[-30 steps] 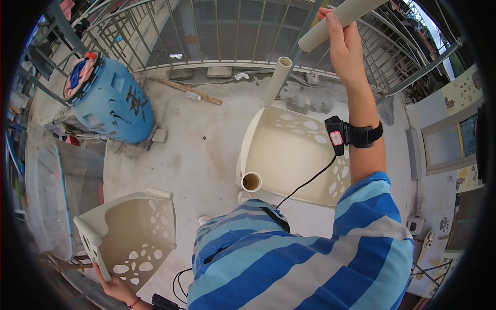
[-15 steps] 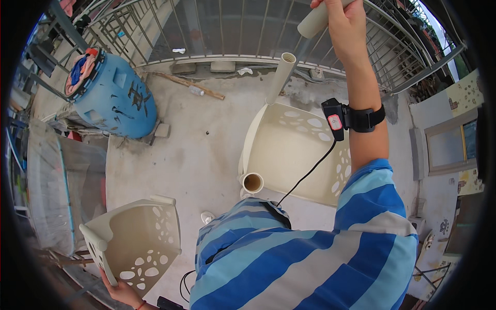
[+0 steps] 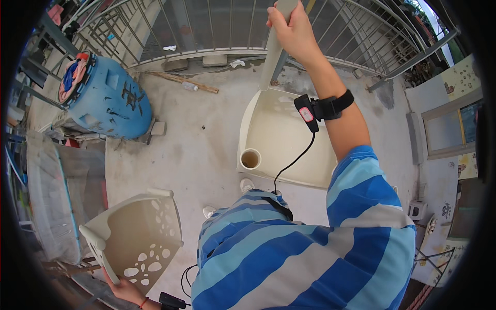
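The pale tube [image 3: 272, 59] runs straight through the grip of the right hand [image 3: 291, 27], fingers and thumb wrapped round it; its top goes past the upper edge of the view above the hold. Below that hold it slants slightly left, down to the far left corner of the first cream tray [image 3: 281, 137]. Whether it is one length or two joined cannot be told. The tray sits on the floor [image 3: 170, 150], below the right hand and partly behind the forearm; at its near left corner stands an open round socket [image 3: 251, 159].

Well apart, at lower left, the left hand [image 3: 126, 293] pinches the edge of the second cream tray [image 3: 132, 232], though part of that hold is hidden. The tray spreads up and right from those fingers, its pebble-shaped holes nearest them.

Beyond the right hand is the metal railing [image 3: 222, 26]. Well left of it stand a blue barrel [image 3: 116, 98] and, nearer, a wooden stick [image 3: 204, 88] beside a small clear bottle [image 3: 189, 86].
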Demonstrator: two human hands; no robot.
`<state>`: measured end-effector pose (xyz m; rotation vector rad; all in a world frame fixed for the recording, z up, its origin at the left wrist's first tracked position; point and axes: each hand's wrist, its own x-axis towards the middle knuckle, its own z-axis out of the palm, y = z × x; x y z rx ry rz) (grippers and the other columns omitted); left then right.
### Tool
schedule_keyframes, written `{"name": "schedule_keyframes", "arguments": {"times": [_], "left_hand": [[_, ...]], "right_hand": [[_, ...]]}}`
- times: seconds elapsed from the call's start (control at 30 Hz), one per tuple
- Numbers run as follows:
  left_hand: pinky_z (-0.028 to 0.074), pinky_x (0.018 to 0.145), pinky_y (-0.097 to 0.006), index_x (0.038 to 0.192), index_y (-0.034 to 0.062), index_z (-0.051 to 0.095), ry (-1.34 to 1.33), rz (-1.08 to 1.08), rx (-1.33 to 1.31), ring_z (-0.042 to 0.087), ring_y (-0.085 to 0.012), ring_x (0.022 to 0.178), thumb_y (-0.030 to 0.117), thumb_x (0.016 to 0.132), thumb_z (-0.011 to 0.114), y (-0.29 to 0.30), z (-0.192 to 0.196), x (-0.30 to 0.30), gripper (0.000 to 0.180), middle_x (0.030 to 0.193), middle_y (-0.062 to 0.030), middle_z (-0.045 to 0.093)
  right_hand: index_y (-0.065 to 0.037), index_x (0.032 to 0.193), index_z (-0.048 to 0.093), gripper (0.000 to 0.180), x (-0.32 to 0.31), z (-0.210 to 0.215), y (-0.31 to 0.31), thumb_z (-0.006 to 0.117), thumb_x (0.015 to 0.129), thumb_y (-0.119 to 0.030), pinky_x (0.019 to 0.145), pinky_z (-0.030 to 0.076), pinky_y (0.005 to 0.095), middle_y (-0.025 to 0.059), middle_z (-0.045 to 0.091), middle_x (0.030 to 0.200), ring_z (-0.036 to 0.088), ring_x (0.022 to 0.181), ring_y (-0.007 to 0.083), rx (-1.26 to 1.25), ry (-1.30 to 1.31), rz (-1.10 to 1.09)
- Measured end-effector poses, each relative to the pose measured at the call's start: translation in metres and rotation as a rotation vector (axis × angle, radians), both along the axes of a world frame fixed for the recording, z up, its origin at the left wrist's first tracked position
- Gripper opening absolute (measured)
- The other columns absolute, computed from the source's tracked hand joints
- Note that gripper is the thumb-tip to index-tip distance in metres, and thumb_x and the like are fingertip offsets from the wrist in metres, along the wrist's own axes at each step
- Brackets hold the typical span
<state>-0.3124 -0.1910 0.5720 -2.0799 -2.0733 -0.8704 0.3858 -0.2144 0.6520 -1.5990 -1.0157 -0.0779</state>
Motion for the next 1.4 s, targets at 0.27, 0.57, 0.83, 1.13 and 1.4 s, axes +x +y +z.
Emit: {"name": "schedule_keyframes", "arguments": {"times": [0.27, 0.57, 0.83, 1.13, 1.4], "left_hand": [[0.046, 0.089, -0.034, 0.126, 0.0049, 0.057, -0.038, 0.015, -0.024, 0.062, -0.0276, 0.104, -0.001, 0.085, 0.054, 0.005, -0.008, 0.0, 0.041, 0.118, -0.0161, 0.063], [0.048, 0.084, -0.033, 0.126, 0.0087, 0.059, -0.056, -0.044, -0.054, 0.065, -0.0254, 0.101, 0.001, 0.085, 0.055, 0.028, -0.018, -0.015, 0.042, 0.116, -0.0146, 0.065], [0.048, 0.084, -0.032, 0.128, 0.0091, 0.057, -0.026, -0.019, -0.131, 0.065, -0.0244, 0.101, 0.003, 0.087, 0.056, 0.048, -0.019, -0.025, 0.041, 0.118, -0.0158, 0.064], [0.048, 0.083, -0.033, 0.126, 0.0108, 0.059, -0.021, -0.087, -0.069, 0.064, -0.0254, 0.101, 0.004, 0.089, 0.055, 0.074, -0.031, -0.057, 0.038, 0.117, -0.0148, 0.064], [0.048, 0.085, -0.032, 0.126, 0.0087, 0.059, -0.07, -0.117, -0.112, 0.064, -0.025, 0.104, 0.005, 0.089, 0.054, 0.079, -0.023, -0.055, 0.038, 0.118, -0.0139, 0.064]], "right_hand": [[-0.003, 0.098, 0.047, 0.012, -0.013, 0.035, -0.046, 0.054, 0.092, -0.011, 0.063, 0.046, 0.0271, 0.0042, 0.057, 0.076, 0.057, 0.07, 0.0118, 0.219, 0.129, 0.06], [-0.002, 0.101, 0.045, 0.009, -0.148, 0.034, -0.086, 0.047, 0.094, -0.007, 0.069, 0.044, 0.0306, 0.0065, 0.053, 0.081, 0.053, 0.073, 0.0135, 0.212, 0.175, 0.511], [-0.002, 0.1, 0.043, 0.006, -0.193, 0.009, -0.09, 0.042, 0.094, -0.004, 0.072, 0.045, 0.0304, 0.0084, 0.054, 0.084, 0.052, 0.073, 0.0149, -0.014, -0.058, 0.386], [-0.002, 0.097, 0.045, 0.006, -0.209, 0.019, -0.095, 0.044, 0.095, -0.008, 0.074, 0.044, 0.0305, 0.0068, 0.051, 0.087, 0.052, 0.08, 0.0148, -0.058, 0.005, 0.261], [-0.002, 0.103, 0.048, 0.018, -0.145, 0.062, -0.093, 0.058, 0.092, -0.013, 0.075, 0.047, 0.0295, 0.0075, 0.059, 0.088, 0.059, 0.077, 0.0131, 0.378, 0.036, 0.199]]}}
